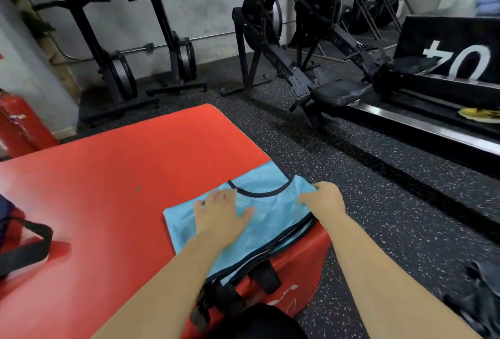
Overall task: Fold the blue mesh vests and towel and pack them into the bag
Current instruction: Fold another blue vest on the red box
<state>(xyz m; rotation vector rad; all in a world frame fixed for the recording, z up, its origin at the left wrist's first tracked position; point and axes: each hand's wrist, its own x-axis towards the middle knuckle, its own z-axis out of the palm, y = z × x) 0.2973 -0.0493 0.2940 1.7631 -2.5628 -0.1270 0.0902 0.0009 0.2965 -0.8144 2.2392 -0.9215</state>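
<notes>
A light blue mesh vest (273,219) with dark trim lies flat at the right corner of the red padded block (116,176), with more blue vests stacked under it. My left hand (220,212) presses flat on the vest with spread fingers. At the vest's right edge, near the neck opening, my right hand (323,200) grips the fabric with curled fingers. A dark bag with a black strap (32,241) sits at the block's left edge, mostly cut off. I cannot see a towel.
Black rowing machines (273,49) stand upright and folded along the grey back wall. A black box marked with white numbers (454,51) and a yellow shoe (480,114) sit at the right. Speckled rubber floor surrounds the block. A red cylinder (19,124) stands at the left.
</notes>
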